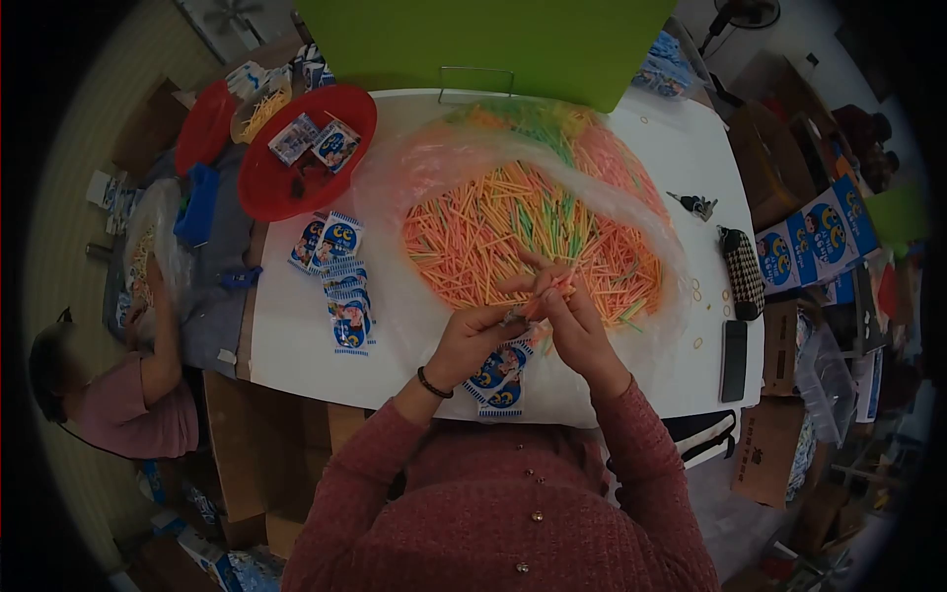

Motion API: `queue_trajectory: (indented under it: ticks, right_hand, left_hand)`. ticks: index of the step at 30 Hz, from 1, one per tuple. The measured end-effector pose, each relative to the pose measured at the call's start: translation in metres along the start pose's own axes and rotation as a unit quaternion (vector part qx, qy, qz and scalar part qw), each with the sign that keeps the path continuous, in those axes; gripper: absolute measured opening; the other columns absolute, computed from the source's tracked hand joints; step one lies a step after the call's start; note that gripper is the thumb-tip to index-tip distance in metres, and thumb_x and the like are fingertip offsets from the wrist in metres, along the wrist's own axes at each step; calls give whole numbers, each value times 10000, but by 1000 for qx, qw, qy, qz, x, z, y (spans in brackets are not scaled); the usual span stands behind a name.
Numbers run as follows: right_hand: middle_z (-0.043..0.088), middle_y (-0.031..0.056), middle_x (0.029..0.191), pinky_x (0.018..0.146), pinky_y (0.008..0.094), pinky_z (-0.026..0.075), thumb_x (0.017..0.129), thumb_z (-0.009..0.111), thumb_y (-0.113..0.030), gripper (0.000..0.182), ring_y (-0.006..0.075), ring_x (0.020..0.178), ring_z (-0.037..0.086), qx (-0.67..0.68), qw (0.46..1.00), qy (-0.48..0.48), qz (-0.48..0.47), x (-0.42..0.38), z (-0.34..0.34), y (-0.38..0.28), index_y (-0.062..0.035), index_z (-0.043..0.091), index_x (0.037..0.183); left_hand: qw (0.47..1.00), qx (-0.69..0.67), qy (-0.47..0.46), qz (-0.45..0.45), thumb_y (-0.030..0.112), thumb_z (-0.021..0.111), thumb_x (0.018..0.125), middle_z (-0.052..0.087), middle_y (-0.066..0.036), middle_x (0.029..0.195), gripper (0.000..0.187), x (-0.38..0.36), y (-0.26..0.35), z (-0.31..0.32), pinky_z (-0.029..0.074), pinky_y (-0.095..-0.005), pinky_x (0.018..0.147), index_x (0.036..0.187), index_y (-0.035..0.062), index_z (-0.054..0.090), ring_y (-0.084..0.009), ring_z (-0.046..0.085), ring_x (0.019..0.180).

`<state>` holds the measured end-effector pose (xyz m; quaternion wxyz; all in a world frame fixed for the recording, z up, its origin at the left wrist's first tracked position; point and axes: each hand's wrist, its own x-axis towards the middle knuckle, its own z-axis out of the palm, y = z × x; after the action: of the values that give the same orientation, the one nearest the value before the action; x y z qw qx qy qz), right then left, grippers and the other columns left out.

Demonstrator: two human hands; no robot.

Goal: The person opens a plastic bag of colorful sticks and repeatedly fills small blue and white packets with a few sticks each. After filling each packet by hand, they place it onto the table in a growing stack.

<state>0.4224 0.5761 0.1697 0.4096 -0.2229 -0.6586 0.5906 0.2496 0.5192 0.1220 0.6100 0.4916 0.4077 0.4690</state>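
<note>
In the head view my left hand (475, 338), with a dark bracelet at the wrist, is closed just in front of the heap of sticks. A small pale edge shows at its fingertips, but what it holds is mostly hidden. Touching it, my right hand (582, 331) is closed on a few pink sticks (562, 281). Behind both hands, a large clear plastic bag (385, 197) lies open around many thin pink, orange, yellow and green sticks (473, 237). Blue and white printed packets (505, 380) lie below my hands at the table's front edge.
More packets (347, 306) and a red basin (258, 178) are at the left. A phone (734, 360), a checked pouch (742, 273), keys (697, 205) and rubber bands lie at the right. A green panel (483, 44) stands behind. Another person (133, 405) works at the left.
</note>
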Motion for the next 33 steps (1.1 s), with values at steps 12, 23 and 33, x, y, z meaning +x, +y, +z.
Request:
queue_trajectory:
  ticks: [12,23,33]
  right_hand:
    - [658,126,1171,1136,503,177,1029,403,-268,220,309,1421,263,10,999,16,-33,3,-6,-12,-91,476,920]
    - [592,46,1310,1156,501,32,979,494,-195,159,324,1410,285,-353,933,-66,20,-11,-8,-9,-101,482,1107]
    - [628,47,1013,944,401,336,811,706,-138,246,256,1009,542,-407,910,65,-41,-4,-26,-27,-100,633,1043]
  left_hand:
    - [998,-36,-47,-35,50,608,925,703,-31,984,232,0,-6,-3,498,-223,794,1142,-9,666,-74,631,896]
    - [997,-72,-10,-22,102,525,985,664,-37,1096,259,3,-8,3,511,-260,874,1210,15,620,-110,621,1004]
    - [989,-60,-27,133,51,496,986,541,-84,1302,387,31,-2,-1,426,-304,1009,1371,28,473,-154,546,1158]
